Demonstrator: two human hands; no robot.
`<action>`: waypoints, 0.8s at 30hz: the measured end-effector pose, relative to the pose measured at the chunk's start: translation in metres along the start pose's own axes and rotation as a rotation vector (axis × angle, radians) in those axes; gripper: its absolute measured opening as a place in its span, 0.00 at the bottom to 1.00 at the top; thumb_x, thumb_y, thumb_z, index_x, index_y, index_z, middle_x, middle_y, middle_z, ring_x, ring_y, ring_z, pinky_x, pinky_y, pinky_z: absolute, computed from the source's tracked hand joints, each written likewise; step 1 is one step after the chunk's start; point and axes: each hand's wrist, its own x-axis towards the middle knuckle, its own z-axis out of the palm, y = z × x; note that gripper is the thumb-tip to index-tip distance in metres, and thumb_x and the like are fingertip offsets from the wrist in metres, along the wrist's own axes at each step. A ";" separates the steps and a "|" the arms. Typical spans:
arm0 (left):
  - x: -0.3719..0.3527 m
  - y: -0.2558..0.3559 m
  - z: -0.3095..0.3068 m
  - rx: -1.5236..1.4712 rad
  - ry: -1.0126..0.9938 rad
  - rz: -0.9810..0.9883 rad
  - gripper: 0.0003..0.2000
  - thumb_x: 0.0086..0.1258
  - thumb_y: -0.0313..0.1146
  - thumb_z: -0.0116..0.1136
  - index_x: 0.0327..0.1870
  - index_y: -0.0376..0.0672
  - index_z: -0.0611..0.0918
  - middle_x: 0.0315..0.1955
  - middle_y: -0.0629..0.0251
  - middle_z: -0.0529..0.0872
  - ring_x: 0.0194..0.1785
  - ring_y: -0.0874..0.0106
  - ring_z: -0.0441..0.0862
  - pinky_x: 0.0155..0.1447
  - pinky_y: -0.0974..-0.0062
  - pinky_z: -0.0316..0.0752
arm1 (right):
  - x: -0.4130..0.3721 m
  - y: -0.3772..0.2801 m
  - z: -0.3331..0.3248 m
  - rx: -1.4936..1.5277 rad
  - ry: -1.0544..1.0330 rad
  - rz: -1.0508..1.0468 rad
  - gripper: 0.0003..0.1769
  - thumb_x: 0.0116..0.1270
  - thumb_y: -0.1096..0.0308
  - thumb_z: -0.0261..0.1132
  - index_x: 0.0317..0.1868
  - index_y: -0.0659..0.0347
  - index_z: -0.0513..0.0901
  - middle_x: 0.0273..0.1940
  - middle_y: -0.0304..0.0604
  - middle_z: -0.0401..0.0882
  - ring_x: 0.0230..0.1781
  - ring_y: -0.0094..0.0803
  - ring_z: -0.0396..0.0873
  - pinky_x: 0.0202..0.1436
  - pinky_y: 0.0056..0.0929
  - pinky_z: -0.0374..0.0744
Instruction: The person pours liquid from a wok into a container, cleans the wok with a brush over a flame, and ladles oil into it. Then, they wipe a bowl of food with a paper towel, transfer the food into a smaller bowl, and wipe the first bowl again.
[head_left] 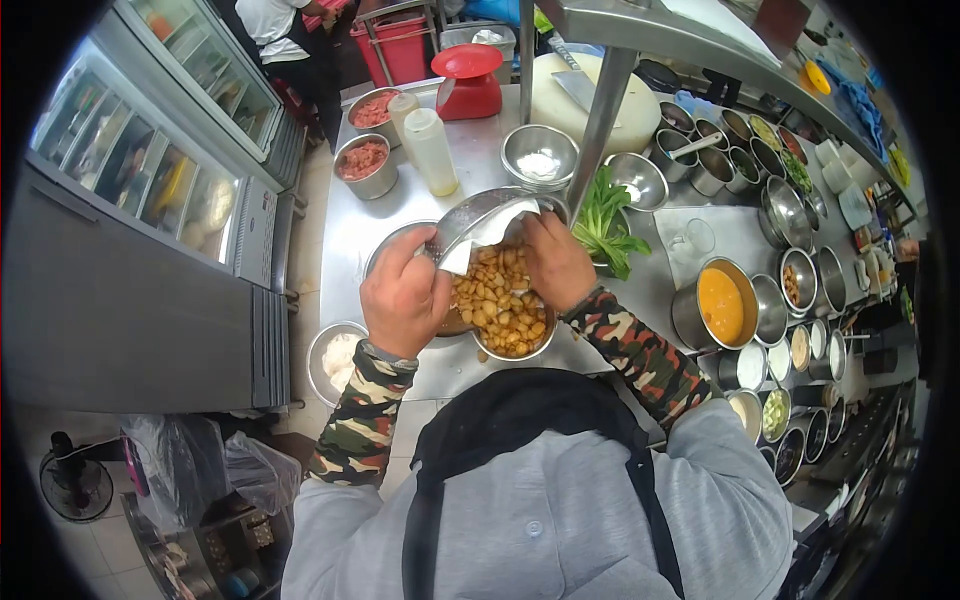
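Observation:
A tilted metal bowl (476, 212) is held up between my two hands, with a white sheet of paper or cloth (508, 222) along its rim. My left hand (404, 298) is closed on its left edge. My right hand (558, 262) grips the right edge; its fingertips are partly hidden by the rim. Browned diced potatoes (490, 285) spread from the tilted bowl down into a lower metal bowl (546, 342), which they fill. Another metal bowl (385, 243) sits partly hidden behind my left hand.
Leafy greens (606, 225) stand right of my right hand, beside a metal shelf post (602, 125). A squeeze bottle (431, 152), a red scale (468, 80) and minced meat (362, 160) are further back. An orange-filled pot (722, 305) is at right. Another person (275, 35) stands beyond.

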 end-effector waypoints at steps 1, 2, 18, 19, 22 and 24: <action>0.001 0.001 0.000 0.002 0.002 -0.011 0.07 0.51 0.21 0.58 0.21 0.36 0.72 0.42 0.54 0.84 0.32 0.59 0.82 0.35 0.69 0.77 | -0.001 -0.001 0.002 -0.005 -0.118 0.118 0.23 0.57 0.78 0.58 0.56 0.63 0.72 0.47 0.51 0.72 0.44 0.48 0.77 0.45 0.38 0.78; 0.002 0.002 0.001 0.005 0.005 -0.022 0.06 0.51 0.21 0.58 0.21 0.36 0.72 0.42 0.54 0.84 0.32 0.59 0.82 0.35 0.69 0.77 | -0.005 0.001 0.007 -0.008 -0.115 0.124 0.23 0.57 0.78 0.58 0.56 0.63 0.72 0.47 0.51 0.72 0.44 0.48 0.77 0.45 0.38 0.78; 0.004 0.011 -0.005 0.026 0.034 0.033 0.07 0.50 0.20 0.58 0.21 0.35 0.71 0.43 0.52 0.83 0.36 0.57 0.82 0.37 0.68 0.77 | -0.023 -0.003 0.005 0.198 -0.286 0.037 0.27 0.49 0.81 0.59 0.55 0.61 0.76 0.48 0.49 0.71 0.48 0.46 0.75 0.51 0.36 0.77; 0.003 0.015 -0.008 0.025 0.012 0.022 0.07 0.49 0.21 0.59 0.21 0.36 0.71 0.44 0.53 0.82 0.40 0.56 0.81 0.41 0.66 0.77 | -0.021 -0.003 0.007 0.198 -0.279 0.046 0.27 0.49 0.81 0.59 0.55 0.61 0.76 0.48 0.49 0.71 0.48 0.46 0.75 0.51 0.36 0.77; 0.002 0.017 -0.006 0.040 -0.016 0.011 0.07 0.49 0.21 0.60 0.22 0.37 0.71 0.45 0.53 0.81 0.44 0.55 0.80 0.44 0.64 0.77 | -0.017 0.003 0.012 0.149 -0.129 0.146 0.24 0.51 0.78 0.60 0.53 0.60 0.77 0.49 0.48 0.70 0.51 0.46 0.74 0.53 0.38 0.76; 0.001 0.015 -0.004 0.063 -0.017 0.014 0.07 0.50 0.21 0.59 0.22 0.37 0.71 0.45 0.53 0.81 0.44 0.55 0.80 0.44 0.64 0.77 | -0.018 0.005 0.014 0.148 -0.314 0.069 0.23 0.51 0.77 0.60 0.51 0.60 0.78 0.49 0.48 0.70 0.50 0.46 0.74 0.53 0.38 0.76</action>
